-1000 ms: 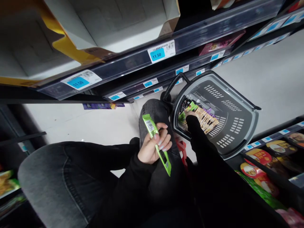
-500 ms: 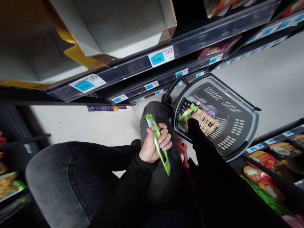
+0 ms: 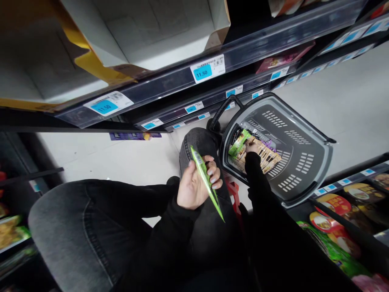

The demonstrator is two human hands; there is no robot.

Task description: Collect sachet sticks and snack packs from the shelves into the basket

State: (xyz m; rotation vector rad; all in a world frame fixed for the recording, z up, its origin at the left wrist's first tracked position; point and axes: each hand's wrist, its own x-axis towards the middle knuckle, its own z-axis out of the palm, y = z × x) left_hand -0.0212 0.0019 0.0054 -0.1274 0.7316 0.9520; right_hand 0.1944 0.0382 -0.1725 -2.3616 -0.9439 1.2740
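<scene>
Crouching low, we have the shelf lip (image 3: 170,83) and its price tags overhanging up and left of the left hand (image 3: 193,188), with bare floor (image 3: 115,162) out to that side. That hand is closed around the middle of a green packet (image 3: 216,202), fingers over one face and thumb behind, so the packet is turned edge-on above the knee (image 3: 197,142). Right of this grip, the right hand (image 3: 251,147) is down in the basket (image 3: 306,190), on a second green packet (image 3: 238,142) beside the brown bars (image 3: 266,156). The sleeve covers the fingers, so we cannot tell if they have closed. Packets fill only the corner around that hand, and the mesh beyond it is bare. The rim passes close under the wrist.
</scene>
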